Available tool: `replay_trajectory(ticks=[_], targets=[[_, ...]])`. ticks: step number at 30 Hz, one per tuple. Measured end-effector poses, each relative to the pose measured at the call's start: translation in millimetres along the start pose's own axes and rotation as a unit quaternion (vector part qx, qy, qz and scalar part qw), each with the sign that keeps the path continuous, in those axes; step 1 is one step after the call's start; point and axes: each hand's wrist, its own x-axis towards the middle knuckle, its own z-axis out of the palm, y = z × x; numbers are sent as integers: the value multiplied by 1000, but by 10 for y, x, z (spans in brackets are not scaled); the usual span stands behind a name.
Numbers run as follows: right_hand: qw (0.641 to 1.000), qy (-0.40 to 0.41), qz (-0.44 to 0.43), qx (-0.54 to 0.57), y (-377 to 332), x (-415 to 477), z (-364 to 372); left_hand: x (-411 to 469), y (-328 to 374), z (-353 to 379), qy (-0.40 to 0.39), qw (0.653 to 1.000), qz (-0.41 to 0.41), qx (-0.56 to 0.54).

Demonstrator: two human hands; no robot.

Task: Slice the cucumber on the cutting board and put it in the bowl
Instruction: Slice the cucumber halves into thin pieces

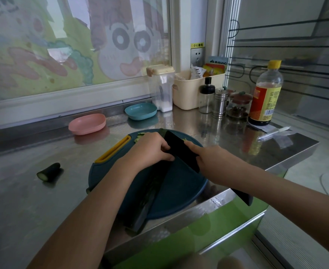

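A round dark blue cutting board with a yellow handle lies at the counter's front edge. A long dark cucumber runs across it from under my left hand toward the near edge. My left hand holds its far end with curled fingers. My right hand grips a black knife, index finger along the blade, which stands right beside my left fingers. Several thin cucumber slices lie at the board's far edge. A pink bowl and a blue bowl sit behind the board.
A cut cucumber stub lies on the steel counter left of the board. At the back right stand a salt box, a beige basket, small shakers and a sauce bottle. A pen lies at the right.
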Motion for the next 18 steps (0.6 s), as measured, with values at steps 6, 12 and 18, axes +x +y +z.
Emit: replay_trajectory(ticks=[6,12,18], targets=[[999,11,-9,40,-15,-50,-85,7,24,4,8,1000,-10,12],[1000,2,-3,29,-49,-69,-175,5,36,9,17,1000,-10,17],[1000,-3,-5,27,-46,-69,-158,10,28,14,15,1000,-12,10]])
